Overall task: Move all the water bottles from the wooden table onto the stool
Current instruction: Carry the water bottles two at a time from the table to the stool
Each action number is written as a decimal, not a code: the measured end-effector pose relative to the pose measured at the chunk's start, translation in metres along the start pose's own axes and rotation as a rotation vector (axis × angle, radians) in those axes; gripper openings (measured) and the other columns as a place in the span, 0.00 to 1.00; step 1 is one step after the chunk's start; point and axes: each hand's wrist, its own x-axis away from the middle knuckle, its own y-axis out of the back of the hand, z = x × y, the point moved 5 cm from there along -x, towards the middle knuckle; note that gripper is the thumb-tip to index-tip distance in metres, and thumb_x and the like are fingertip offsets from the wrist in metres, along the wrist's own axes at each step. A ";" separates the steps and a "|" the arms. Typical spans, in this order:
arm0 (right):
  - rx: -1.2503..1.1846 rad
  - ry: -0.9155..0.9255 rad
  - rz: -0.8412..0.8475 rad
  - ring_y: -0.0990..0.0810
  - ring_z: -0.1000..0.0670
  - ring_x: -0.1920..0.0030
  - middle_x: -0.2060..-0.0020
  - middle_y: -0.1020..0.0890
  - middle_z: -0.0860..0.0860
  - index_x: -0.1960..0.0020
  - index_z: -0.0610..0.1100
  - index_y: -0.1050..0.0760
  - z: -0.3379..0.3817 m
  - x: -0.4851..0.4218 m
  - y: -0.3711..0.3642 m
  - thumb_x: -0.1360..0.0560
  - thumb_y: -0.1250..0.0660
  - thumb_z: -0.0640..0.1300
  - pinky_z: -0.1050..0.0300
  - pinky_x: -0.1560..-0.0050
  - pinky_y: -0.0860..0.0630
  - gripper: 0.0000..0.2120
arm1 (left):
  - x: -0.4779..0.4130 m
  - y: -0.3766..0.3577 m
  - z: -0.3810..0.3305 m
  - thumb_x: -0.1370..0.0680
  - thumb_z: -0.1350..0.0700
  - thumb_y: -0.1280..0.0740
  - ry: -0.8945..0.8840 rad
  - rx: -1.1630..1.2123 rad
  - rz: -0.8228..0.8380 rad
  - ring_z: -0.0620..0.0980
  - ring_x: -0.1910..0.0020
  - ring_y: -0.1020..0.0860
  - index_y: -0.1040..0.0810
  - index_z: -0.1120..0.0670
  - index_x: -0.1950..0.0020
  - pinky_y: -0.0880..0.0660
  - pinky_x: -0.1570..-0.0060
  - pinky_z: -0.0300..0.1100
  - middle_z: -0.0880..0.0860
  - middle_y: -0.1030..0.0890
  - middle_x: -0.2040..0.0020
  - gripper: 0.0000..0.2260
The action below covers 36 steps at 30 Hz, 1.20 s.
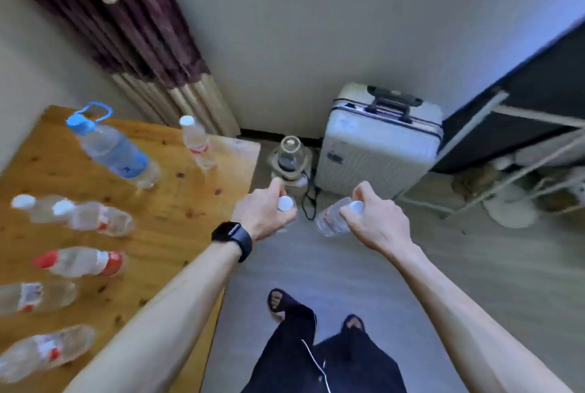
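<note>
My left hand [264, 212], with a black watch on the wrist, grips a white-capped water bottle [286, 203] by its top, just past the right edge of the wooden table [177, 212]. My right hand [376, 218] grips a second clear bottle [332, 218] near its cap, over the floor. Several water bottles still stand on the table: a large blue-capped one [110, 147], a small white-capped one [198, 142] at the far edge, two white-capped ones [91, 217], a red-capped one [79, 261] and two more at the near left [41, 351]. No stool is in view.
A white suitcase [380, 142] stands against the far wall. A small appliance with a glass jar [289, 155] and a black cable sits on the floor beside the table. A striped curtain [142, 38] hangs at the left. A white rack [522, 164] and dark furniture are at the right.
</note>
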 end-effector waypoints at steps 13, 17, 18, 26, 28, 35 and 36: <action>-0.276 -0.703 -0.644 0.27 0.37 0.60 0.67 0.23 0.47 0.53 0.49 0.36 -0.335 0.300 0.117 0.27 0.37 0.55 0.50 0.61 0.30 0.11 | 0.096 -0.118 -0.405 0.27 0.40 0.36 -0.627 -0.021 0.161 0.59 0.61 0.23 0.33 0.51 0.50 0.26 0.60 0.48 0.51 0.24 0.62 0.17; -0.270 -0.897 -0.767 0.30 0.38 0.62 0.66 0.23 0.44 0.53 0.48 0.36 -0.416 0.407 0.121 0.25 0.37 0.54 0.50 0.62 0.33 0.12 | 0.152 -0.169 -0.513 0.28 0.37 0.36 -0.766 -0.061 0.237 0.57 0.60 0.23 0.32 0.50 0.51 0.23 0.58 0.48 0.50 0.23 0.60 0.18; -0.274 -0.950 -0.787 0.30 0.38 0.62 0.66 0.23 0.45 0.53 0.48 0.36 -0.432 0.430 0.121 0.25 0.37 0.55 0.50 0.61 0.34 0.13 | 0.168 -0.181 -0.538 0.29 0.37 0.36 -0.813 -0.081 0.261 0.57 0.60 0.23 0.32 0.49 0.51 0.24 0.59 0.48 0.50 0.23 0.60 0.18; -0.341 -1.328 -0.937 0.23 0.37 0.57 0.63 0.21 0.45 0.52 0.48 0.34 -0.531 0.560 0.124 0.27 0.36 0.56 0.50 0.59 0.31 0.13 | 0.257 -0.259 -0.705 0.29 0.37 0.34 -1.151 -0.199 0.369 0.58 0.59 0.23 0.30 0.48 0.52 0.30 0.62 0.44 0.51 0.22 0.60 0.17; -0.346 -1.404 -0.953 0.24 0.37 0.58 0.64 0.21 0.46 0.53 0.49 0.34 -0.555 0.577 0.132 0.28 0.36 0.56 0.50 0.59 0.29 0.13 | 0.268 -0.275 -0.750 0.30 0.37 0.34 -1.225 -0.210 0.392 0.58 0.59 0.23 0.30 0.47 0.52 0.30 0.62 0.44 0.51 0.21 0.59 0.16; -0.379 -1.550 -1.045 0.25 0.39 0.60 0.62 0.19 0.49 0.55 0.50 0.33 -0.643 0.600 0.175 0.31 0.34 0.56 0.51 0.61 0.31 0.13 | 0.284 -0.312 -0.897 0.30 0.39 0.34 -1.423 -0.217 0.438 0.56 0.62 0.24 0.30 0.49 0.53 0.31 0.64 0.44 0.49 0.21 0.61 0.16; -0.386 -1.575 -1.055 0.25 0.39 0.59 0.62 0.19 0.49 0.54 0.49 0.33 -0.654 0.602 0.180 0.31 0.34 0.56 0.51 0.60 0.31 0.13 | 0.286 -0.317 -0.916 0.30 0.39 0.34 -1.433 -0.214 0.448 0.56 0.62 0.23 0.30 0.49 0.53 0.31 0.64 0.44 0.49 0.22 0.62 0.16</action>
